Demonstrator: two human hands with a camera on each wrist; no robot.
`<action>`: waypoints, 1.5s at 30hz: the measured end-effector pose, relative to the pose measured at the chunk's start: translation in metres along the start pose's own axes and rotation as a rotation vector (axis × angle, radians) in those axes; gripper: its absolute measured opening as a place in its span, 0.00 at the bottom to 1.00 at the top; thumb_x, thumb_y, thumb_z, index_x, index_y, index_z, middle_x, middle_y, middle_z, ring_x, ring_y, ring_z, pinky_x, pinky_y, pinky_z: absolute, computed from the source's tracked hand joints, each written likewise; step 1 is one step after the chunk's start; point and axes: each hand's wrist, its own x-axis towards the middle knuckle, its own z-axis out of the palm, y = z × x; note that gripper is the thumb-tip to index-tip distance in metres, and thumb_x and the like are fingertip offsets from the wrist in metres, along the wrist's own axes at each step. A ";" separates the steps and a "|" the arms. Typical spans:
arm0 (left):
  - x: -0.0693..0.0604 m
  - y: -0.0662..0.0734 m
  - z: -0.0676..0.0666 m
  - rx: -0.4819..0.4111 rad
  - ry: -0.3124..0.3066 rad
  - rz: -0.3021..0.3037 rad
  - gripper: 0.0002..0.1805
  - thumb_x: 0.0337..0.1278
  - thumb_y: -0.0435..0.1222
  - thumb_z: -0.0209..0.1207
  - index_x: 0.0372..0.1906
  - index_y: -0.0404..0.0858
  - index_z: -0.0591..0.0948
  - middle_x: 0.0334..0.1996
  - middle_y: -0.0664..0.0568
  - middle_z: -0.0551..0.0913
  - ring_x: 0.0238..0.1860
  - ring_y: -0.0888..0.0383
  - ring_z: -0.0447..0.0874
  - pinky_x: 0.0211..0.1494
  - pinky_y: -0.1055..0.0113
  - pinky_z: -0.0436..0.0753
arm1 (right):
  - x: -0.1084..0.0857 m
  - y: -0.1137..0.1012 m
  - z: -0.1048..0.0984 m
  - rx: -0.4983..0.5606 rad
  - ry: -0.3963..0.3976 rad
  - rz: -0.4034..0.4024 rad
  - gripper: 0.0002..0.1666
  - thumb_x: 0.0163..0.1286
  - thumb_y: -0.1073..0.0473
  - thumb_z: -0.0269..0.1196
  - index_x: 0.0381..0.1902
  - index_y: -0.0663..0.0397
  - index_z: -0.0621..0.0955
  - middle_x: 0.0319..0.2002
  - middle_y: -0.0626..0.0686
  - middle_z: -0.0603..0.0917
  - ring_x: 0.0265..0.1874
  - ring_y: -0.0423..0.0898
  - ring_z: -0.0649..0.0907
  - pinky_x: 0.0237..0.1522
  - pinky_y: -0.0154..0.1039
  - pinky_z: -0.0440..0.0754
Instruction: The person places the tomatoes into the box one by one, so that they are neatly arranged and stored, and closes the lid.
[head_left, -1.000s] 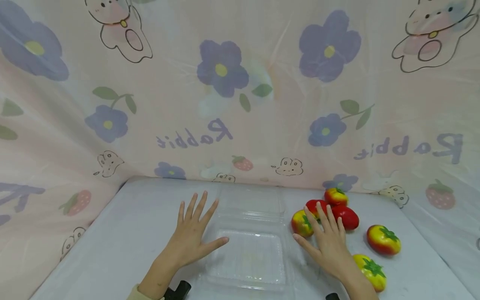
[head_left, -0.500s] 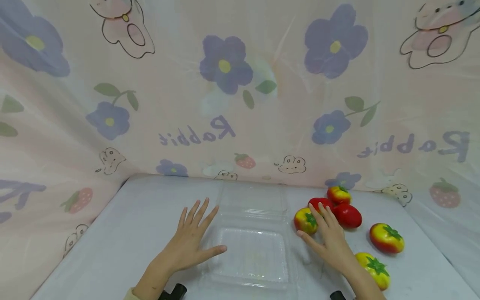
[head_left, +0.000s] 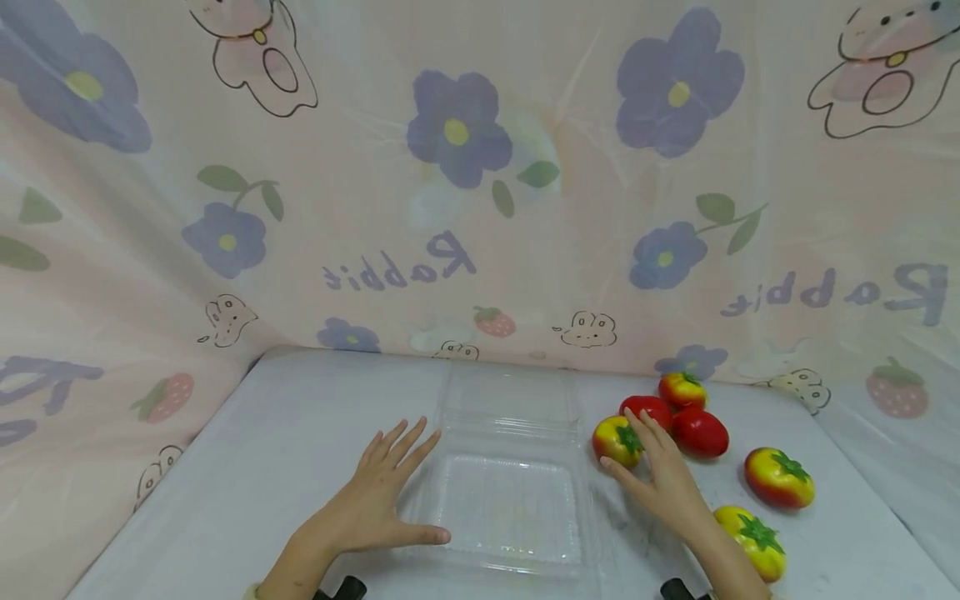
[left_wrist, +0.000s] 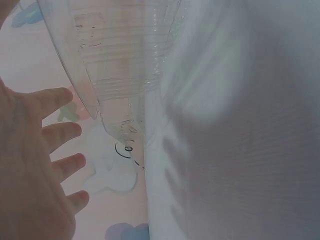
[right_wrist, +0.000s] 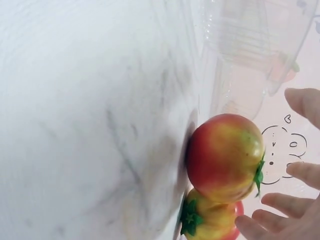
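A clear plastic clamshell box lies unfolded on the table, its lid toward the back. My left hand hovers at the box's left side with fingers spread, holding nothing; the left wrist view shows its fingertips apart from the clear plastic. To the right, my right hand hangs beside a red-and-yellow toy tomato with a green leafy top. In the right wrist view, thumb and fingers stand apart around that tomato, none curled round it. The hand partly covers a red tomato in the head view.
Another red tomato and a red-yellow tomato sit in the cluster behind my right hand. Farther right are a tomato and a yellower tomato near my forearm. A printed curtain rises behind the white table.
My right hand has drawn its fingers in toward the nearest tomato. The left hand has lowered slightly, its thumb dropping toward the box's front. The head view has shifted a little.
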 end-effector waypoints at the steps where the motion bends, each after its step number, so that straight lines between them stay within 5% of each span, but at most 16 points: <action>1: 0.000 0.000 0.000 -0.004 -0.003 0.004 0.62 0.33 0.76 0.57 0.76 0.55 0.50 0.77 0.55 0.44 0.77 0.46 0.39 0.73 0.37 0.42 | 0.000 0.000 0.000 0.001 0.002 0.001 0.52 0.59 0.42 0.67 0.74 0.54 0.58 0.71 0.69 0.56 0.68 0.69 0.58 0.54 0.72 0.67; 15: 0.000 -0.002 0.004 -0.045 -0.047 0.056 0.68 0.25 0.77 0.59 0.76 0.49 0.52 0.77 0.52 0.45 0.77 0.44 0.40 0.73 0.36 0.44 | 0.004 0.008 0.001 0.052 -0.061 0.121 0.54 0.59 0.39 0.67 0.73 0.57 0.57 0.68 0.69 0.60 0.64 0.68 0.65 0.56 0.65 0.73; 45: 0.003 0.000 0.009 -0.069 -0.040 0.050 0.68 0.26 0.76 0.62 0.75 0.45 0.56 0.77 0.47 0.47 0.76 0.40 0.43 0.73 0.37 0.45 | 0.010 0.015 0.007 0.134 -0.015 0.163 0.49 0.61 0.44 0.67 0.70 0.63 0.60 0.64 0.69 0.64 0.61 0.65 0.69 0.56 0.57 0.77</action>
